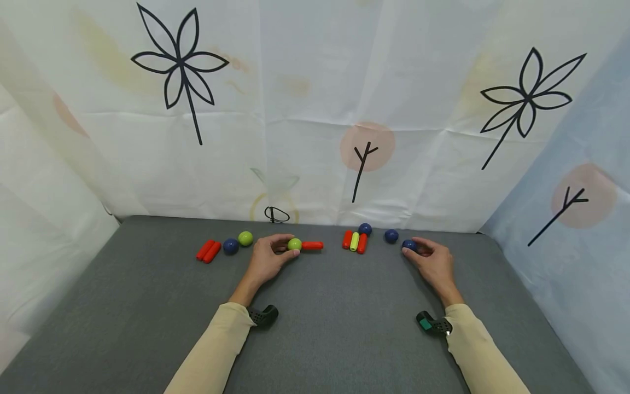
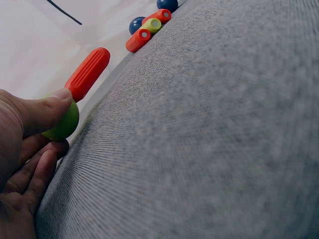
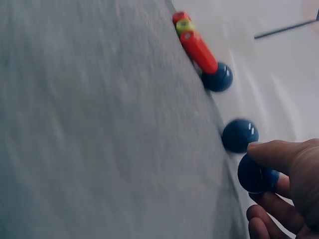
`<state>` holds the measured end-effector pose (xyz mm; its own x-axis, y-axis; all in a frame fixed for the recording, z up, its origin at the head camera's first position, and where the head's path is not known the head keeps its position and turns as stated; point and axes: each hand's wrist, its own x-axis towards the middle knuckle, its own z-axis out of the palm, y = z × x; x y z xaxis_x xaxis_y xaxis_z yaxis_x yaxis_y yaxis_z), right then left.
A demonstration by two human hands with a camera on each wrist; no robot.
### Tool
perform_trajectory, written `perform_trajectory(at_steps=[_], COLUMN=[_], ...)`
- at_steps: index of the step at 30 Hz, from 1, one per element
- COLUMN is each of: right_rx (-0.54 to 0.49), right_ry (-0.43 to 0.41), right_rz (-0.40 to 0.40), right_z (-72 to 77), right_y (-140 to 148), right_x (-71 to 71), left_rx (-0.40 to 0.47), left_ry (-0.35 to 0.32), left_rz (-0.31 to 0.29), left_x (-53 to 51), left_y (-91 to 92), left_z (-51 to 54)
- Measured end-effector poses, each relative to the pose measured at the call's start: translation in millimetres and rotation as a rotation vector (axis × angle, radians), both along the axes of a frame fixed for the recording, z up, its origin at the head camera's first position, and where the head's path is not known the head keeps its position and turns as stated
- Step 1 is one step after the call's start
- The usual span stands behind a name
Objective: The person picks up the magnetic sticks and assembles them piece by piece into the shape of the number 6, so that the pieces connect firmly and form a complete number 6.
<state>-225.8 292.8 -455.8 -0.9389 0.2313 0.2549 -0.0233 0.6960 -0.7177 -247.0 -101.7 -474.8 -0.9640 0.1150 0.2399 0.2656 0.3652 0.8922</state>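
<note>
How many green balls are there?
2: one green ball is pinched by the left hand; the second green ball lies left of that hand, beside a blue ball.

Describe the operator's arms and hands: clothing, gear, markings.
Long, plain pale-beige sleeves: left sleeve, right sleeve. Left hand and right hand ungloved. Dark perforated straps at both wrists carry small dark units: left unit, right unit, the latter with a green patch. No cables visible.

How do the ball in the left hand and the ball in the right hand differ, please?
The left ball is green; the right ball is dark blue. A red rod meets the left ball; none meets the right ball. Both are round and held.
</note>
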Motion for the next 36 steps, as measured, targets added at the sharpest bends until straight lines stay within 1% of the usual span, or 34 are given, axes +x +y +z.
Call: perform_trajectory(at_steps=[2,4,9,13,17,20,24,30,36], right_rx=[-0.013,-0.034,-0.105,-0.159,-0.192,-0.201,-0.218,-0.227,-0.196], right_ry=[0.005,0.003,-0.009,-0.010,-0.032,-0.039,-0.021,0.012,0.029], right_rz=[0.016,0.050,0.192,0.285,0.345,0.368,0.356,0.349,0.348], right_z=[2.2,5.4,11.2,10.0,7.1,3.4,-2.0,-7.6,-13.4], right_y=[-7.6,-18.8,-58.5,-94.2,-125.6,-142.2,-153.6,-157.1,-156.5], right_x=[1.2,2.2,2.3,0.0,-3.5,-6.6,-9.8,-9.8,-10.1], left_rx=[0.000,-0.001,0.009,0.008,0.006,0.001,-0.008,-0.012,-0.027], left_ry=[-0.002,-0.001,0.007,0.010,0.008,0.010,0.013,0.019,0.017], left_rz=[0.000,-0.002,-0.007,-0.005,0.003,0.008,0.010,0.017,0.026], left_x=[-0.1,0.0,0.0,0.3,0.5,0.5,0.0,-0.2,0.3], left_y=[-0.1,-0.2,-0.6,-0.8,-0.1,0.9,1.9,1.8,1.6], left_z=[-0.4,-0.7,-0.5,-0.2,0.1,0.1,-0.5,-1.0,-2.0])
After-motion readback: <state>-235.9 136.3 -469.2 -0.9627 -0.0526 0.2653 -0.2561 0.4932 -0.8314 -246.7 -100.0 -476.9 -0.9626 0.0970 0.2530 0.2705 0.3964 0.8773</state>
